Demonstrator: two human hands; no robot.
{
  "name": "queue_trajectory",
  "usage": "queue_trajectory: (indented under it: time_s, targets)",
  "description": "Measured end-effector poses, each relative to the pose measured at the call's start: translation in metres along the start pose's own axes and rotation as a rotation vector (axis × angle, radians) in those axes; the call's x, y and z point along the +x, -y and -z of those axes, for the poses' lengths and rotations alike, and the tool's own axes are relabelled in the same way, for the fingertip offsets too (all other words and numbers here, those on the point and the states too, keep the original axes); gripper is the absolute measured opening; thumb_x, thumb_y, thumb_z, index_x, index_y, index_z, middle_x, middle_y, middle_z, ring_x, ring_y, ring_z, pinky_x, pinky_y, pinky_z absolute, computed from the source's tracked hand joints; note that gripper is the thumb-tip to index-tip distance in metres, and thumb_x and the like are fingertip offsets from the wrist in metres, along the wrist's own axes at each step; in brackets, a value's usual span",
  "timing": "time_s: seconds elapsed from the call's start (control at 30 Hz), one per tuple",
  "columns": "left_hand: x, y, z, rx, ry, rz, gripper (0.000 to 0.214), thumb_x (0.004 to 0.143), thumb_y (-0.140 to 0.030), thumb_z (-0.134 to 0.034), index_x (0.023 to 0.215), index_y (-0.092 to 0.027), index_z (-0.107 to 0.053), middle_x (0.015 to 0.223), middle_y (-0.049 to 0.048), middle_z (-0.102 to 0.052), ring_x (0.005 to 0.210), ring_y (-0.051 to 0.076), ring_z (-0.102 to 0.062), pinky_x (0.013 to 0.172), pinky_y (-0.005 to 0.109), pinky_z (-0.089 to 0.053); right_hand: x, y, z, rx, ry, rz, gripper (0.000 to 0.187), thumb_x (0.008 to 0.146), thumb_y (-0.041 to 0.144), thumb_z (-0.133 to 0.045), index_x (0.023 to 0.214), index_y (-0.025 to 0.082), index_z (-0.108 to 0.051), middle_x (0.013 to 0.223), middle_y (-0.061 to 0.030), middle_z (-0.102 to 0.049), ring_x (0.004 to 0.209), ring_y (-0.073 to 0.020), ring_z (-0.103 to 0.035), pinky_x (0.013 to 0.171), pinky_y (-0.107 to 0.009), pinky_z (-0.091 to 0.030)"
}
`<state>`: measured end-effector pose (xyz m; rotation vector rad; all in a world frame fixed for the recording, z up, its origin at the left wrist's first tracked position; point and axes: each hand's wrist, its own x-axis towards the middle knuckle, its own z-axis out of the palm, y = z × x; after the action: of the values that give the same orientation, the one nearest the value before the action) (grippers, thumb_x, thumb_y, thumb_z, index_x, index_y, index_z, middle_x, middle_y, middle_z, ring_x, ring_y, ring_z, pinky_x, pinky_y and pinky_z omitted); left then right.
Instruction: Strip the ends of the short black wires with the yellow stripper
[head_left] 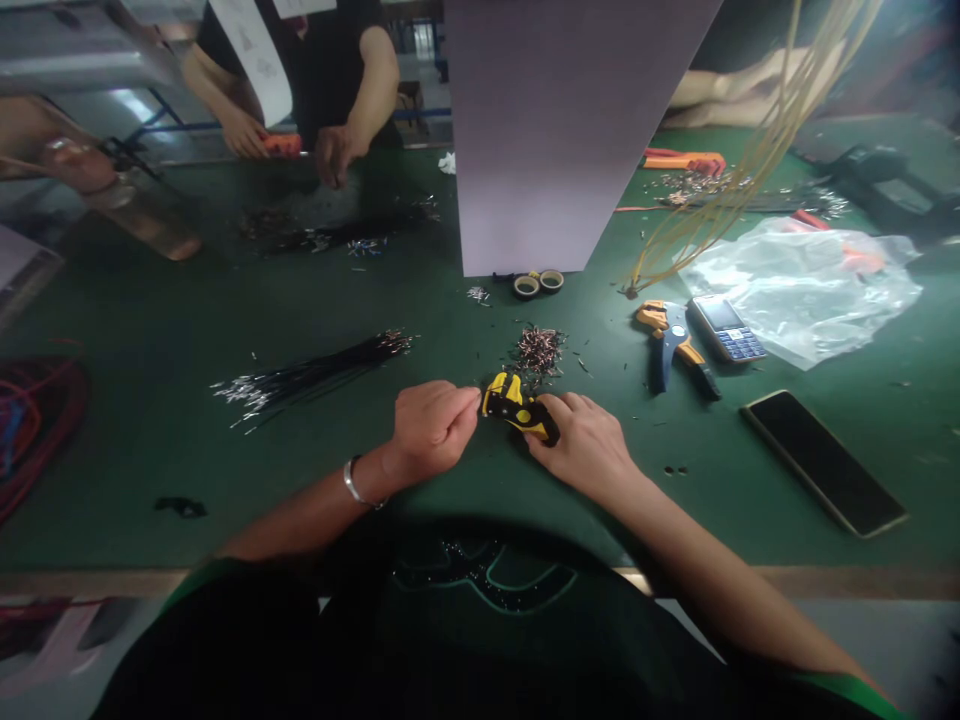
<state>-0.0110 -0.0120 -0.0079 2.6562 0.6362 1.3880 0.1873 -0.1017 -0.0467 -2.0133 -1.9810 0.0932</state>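
Observation:
My right hand (585, 440) is wrapped round a yellow-and-black crimping tool (517, 405) low on the green table (150, 430). My left hand (433, 425) is closed in a pinch right at the tool's jaw; what it pinches is too small to make out. Just beyond the tool lies a heap of small metal terminals (538, 350). A bundle of black wires with metal tips (315, 375) lies to the left of my hands.
A second yellow-and-blue tool (675, 345), a keypad phone (726, 328), a dark smartphone (821, 460) and a plastic bag (806, 285) lie to the right. A grey upright board (555, 130) stands ahead, two tape rolls (538, 283) at its foot. Another person's hands (330, 150) work across the table.

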Motion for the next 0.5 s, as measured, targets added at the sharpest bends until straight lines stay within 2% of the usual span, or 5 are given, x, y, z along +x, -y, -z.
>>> queue_trajectory:
  time_s: [0.1, 0.2, 0.3, 0.5]
  targets:
    - [0.000, -0.002, 0.000, -0.008, 0.013, -0.024, 0.013, 0.081, -0.005, -0.056, 0.078, -0.017, -0.059, 0.051, -0.0050, -0.047, 0.046, 0.009, -0.039, 0.048, 0.025, -0.029, 0.001, 0.001, 0.007, 0.096, -0.089, 0.032, 0.027, 0.082, 0.032, -0.061, 0.103, 0.016, -0.066, 0.094, -0.0122, -0.068, 0.087, -0.0281, -0.063, 0.072, -0.039, -0.048]
    - [-0.001, -0.004, 0.000, -0.013, 0.047, -0.041, 0.012, 0.081, -0.005, -0.056, 0.079, -0.017, -0.059, 0.051, -0.0047, -0.048, 0.047, 0.010, -0.042, 0.049, 0.025, -0.031, 0.003, 0.004, 0.015, 0.420, -0.198, 0.086, 0.019, 0.087, 0.024, -0.056, 0.102, 0.018, -0.066, 0.096, -0.0100, -0.070, 0.086, -0.0223, -0.066, 0.077, -0.037, -0.053]
    - [-0.003, -0.007, -0.001, -0.029, 0.082, -0.059, 0.012, 0.082, -0.005, -0.055, 0.078, -0.017, -0.059, 0.053, -0.0038, -0.053, 0.048, 0.010, -0.046, 0.051, 0.025, -0.034, 0.005, 0.010, 0.020, 0.691, -0.199, 0.132, 0.018, 0.087, 0.021, -0.057, 0.103, 0.019, -0.065, 0.091, -0.0061, -0.071, 0.081, -0.0173, -0.068, 0.077, -0.032, -0.055]
    - [-0.007, -0.014, -0.003, -0.052, 0.160, -0.080, 0.014, 0.083, -0.006, -0.054, 0.075, -0.017, -0.057, 0.053, -0.0023, -0.057, 0.048, 0.011, -0.047, 0.051, 0.026, -0.034, 0.005, 0.018, 0.020, 0.789, -0.185, 0.124, 0.014, 0.085, 0.019, -0.059, 0.096, 0.021, -0.068, 0.082, -0.0016, -0.073, 0.075, -0.0147, -0.069, 0.073, -0.028, -0.056]
